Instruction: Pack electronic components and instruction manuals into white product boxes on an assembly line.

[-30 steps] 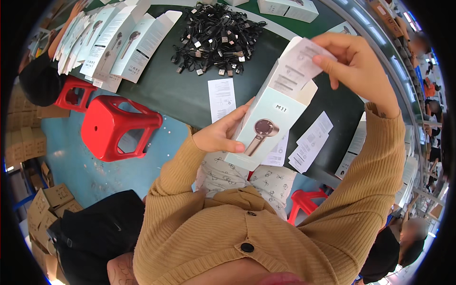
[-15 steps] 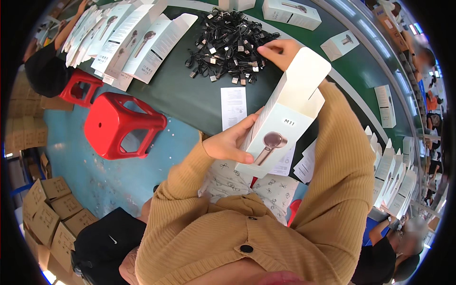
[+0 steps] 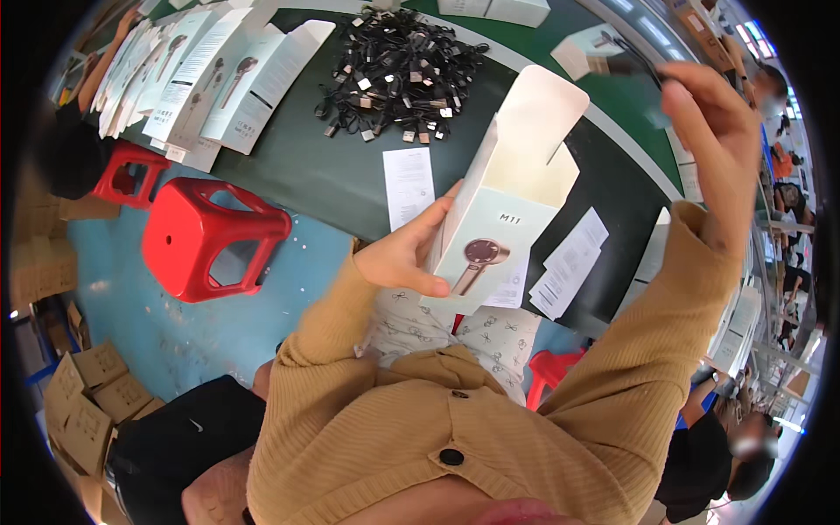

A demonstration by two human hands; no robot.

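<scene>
My left hand (image 3: 401, 255) grips the lower left side of a pale, upright carton (image 3: 507, 229) with a handheld device pictured on its front. The carton's top flap stands open and its white inside shows. My right hand (image 3: 719, 122) is raised at the upper right, thumb and fingers pinched on a black USB cable (image 3: 623, 63), blurred by motion. Left of the cable's end, a heap of black USB cables (image 3: 398, 74) lies on the dark table. A printed sheet (image 3: 409, 184) sits just beyond my left hand, and more folded sheets (image 3: 570, 267) lie right of the carton.
Several flat-sided cartons (image 3: 206, 83) stand in a row at the far left. Other cartons (image 3: 499, 10) rest on the green belt beyond the table. A red stool (image 3: 197, 236) stands on the blue floor at left. Coworkers sit at both sides.
My right hand has left the cable heap, moving right and up with a black USB cable in it. The carton stays in my left hand; the whole view has shifted slightly.
</scene>
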